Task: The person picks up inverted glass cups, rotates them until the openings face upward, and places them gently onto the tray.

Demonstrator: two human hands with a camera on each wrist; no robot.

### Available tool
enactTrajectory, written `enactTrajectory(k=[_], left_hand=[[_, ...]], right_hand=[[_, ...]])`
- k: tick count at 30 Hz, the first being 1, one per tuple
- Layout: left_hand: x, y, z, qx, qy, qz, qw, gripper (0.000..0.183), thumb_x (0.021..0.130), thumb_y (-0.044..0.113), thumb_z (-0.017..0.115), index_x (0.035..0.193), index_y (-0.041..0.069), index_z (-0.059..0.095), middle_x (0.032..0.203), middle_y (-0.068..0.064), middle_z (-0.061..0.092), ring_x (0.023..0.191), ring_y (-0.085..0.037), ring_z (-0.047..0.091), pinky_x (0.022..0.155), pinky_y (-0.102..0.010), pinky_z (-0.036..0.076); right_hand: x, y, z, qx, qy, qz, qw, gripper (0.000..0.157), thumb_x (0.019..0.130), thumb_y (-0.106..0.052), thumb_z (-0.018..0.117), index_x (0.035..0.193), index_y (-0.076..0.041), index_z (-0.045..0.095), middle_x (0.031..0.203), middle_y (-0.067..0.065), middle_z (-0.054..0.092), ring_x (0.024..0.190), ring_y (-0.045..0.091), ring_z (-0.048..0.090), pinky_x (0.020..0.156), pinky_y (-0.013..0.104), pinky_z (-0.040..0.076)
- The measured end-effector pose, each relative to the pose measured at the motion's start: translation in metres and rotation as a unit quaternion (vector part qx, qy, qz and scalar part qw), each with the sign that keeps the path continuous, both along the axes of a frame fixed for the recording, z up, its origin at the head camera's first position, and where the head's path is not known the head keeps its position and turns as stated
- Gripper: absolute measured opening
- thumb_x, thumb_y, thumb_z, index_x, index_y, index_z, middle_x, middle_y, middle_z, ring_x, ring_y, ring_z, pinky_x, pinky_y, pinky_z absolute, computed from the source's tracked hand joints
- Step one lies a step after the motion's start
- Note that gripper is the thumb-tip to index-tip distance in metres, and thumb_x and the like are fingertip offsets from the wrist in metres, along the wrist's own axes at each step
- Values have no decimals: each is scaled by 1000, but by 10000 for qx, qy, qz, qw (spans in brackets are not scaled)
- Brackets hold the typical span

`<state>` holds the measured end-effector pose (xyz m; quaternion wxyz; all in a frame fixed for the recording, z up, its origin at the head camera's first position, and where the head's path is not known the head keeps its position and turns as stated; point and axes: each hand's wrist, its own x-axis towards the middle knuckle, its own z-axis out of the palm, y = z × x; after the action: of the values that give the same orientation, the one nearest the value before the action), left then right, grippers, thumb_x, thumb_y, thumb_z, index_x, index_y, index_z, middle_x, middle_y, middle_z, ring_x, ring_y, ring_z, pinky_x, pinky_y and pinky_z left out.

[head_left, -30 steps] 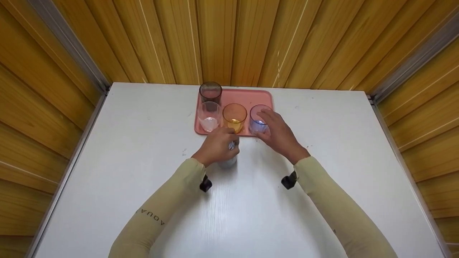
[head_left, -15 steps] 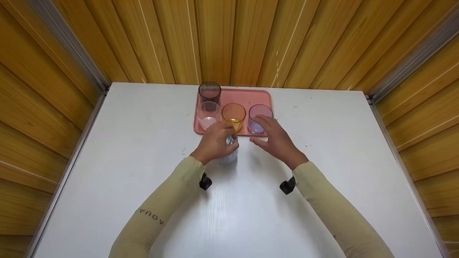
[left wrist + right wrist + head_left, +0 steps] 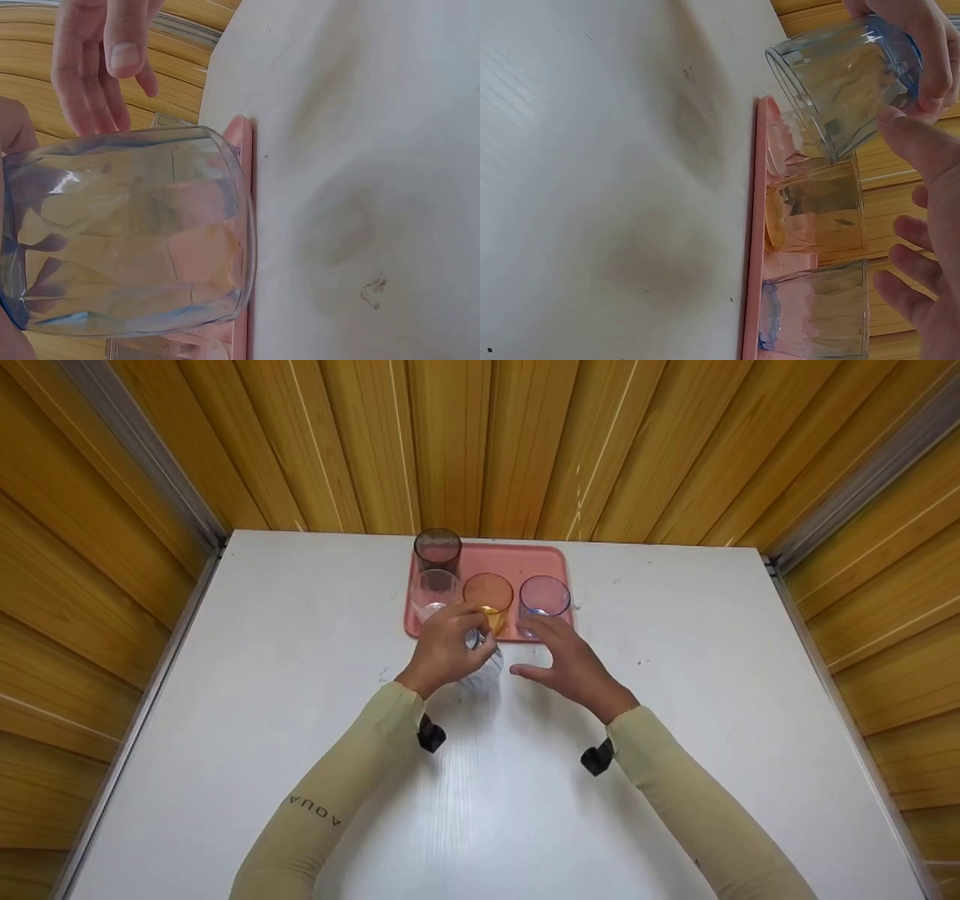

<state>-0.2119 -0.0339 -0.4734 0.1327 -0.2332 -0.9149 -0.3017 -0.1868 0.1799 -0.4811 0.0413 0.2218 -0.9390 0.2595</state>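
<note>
My left hand [image 3: 446, 649] grips a clear faceted glass [image 3: 127, 232] by its thick bluish base. The glass is upside down, rim towards the table, just in front of the pink tray [image 3: 525, 559]. My right hand [image 3: 574, 667] stands to its right, fingers spread and thumb apart, holding nothing. Its fingers partly cover a violet-blue glass [image 3: 545, 594] on the tray in the head view. Left of that stand an amber glass [image 3: 487, 591] and a clear glass [image 3: 433, 583], partly hidden by my left hand. A dark grey glass [image 3: 438, 553] stands behind the clear one.
The white table [image 3: 300, 607] spreads out around the tray. Wood-patterned walls [image 3: 480, 442] rise behind it and at both sides. The tray lies near the table's back edge, its back right part bare.
My right hand has drawn back from the violet-blue glass, towards me and slightly left, nearer the held glass. My left hand has shifted slightly away from me with its glass.
</note>
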Motion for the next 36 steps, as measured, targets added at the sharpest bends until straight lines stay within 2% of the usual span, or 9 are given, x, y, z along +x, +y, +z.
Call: enactTrajectory(k=[3, 8, 12, 19, 27, 33, 36], left_hand=[[0, 0, 1, 188, 34, 39, 9998, 16, 82, 34, 59, 79, 20, 66, 92, 12, 61, 86, -6, 52, 82, -25, 47], [1, 1, 4, 473, 21, 97, 9988, 15, 82, 32, 59, 75, 19, 64, 88, 10, 60, 83, -7, 52, 79, -26, 47], [1, 3, 4, 658, 159, 91, 9977, 13, 81, 28, 62, 73, 18, 64, 84, 9, 59, 79, -8, 52, 74, -26, 46], [1, 6, 4, 1170, 325, -15, 9926, 11, 81, 25, 63, 72, 17, 63, 78, 9, 58, 75, -7, 51, 71, -26, 44], [2, 9, 8, 1611, 60, -20, 9869, 11, 82, 24, 63, 73, 17, 64, 79, 8, 59, 76, -8, 51, 72, -26, 45], [1, 11, 8, 2054, -41, -67, 9786, 11, 81, 17, 63, 71, 15, 63, 77, 7, 59, 75, -8, 50, 71, -26, 45], [2, 11, 8, 2177, -130, -92, 9759, 11, 82, 19, 62, 72, 15, 63, 79, 7, 59, 77, -8, 51, 72, -25, 46]], right_hand=[[1, -1, -2, 30, -42, 53, 10000, 75, 74, -53, 65, 138, -31, 35, 142, -2, 39, 134, 16, 32, 106, 40, 36], [3, -4, -3, 32, -236, 35, 9997, 77, 72, -56, 65, 139, -34, 33, 144, -7, 37, 134, 16, 33, 104, 41, 38], [5, -6, -5, -37, -362, 44, 9993, 77, 71, -58, 64, 138, -36, 33, 143, -10, 37, 133, 15, 34, 103, 41, 39], [7, -11, -11, -181, -503, 128, 9985, 82, 68, -59, 66, 138, -26, 37, 143, -5, 39, 134, 16, 33, 106, 44, 35], [7, -16, -13, -149, -749, 30, 9971, 93, 63, -65, 65, 142, -36, 24, 146, -11, 33, 135, 16, 31, 106, 44, 34], [8, -18, -14, -222, -975, -35, 9950, 101, 59, -65, 68, 143, -34, 21, 147, -12, 30, 136, 16, 30, 106, 45, 34], [8, -18, -15, -331, -963, -51, 9948, 99, 60, -65, 68, 143, -36, 22, 146, -9, 32, 134, 16, 32, 106, 46, 35]])
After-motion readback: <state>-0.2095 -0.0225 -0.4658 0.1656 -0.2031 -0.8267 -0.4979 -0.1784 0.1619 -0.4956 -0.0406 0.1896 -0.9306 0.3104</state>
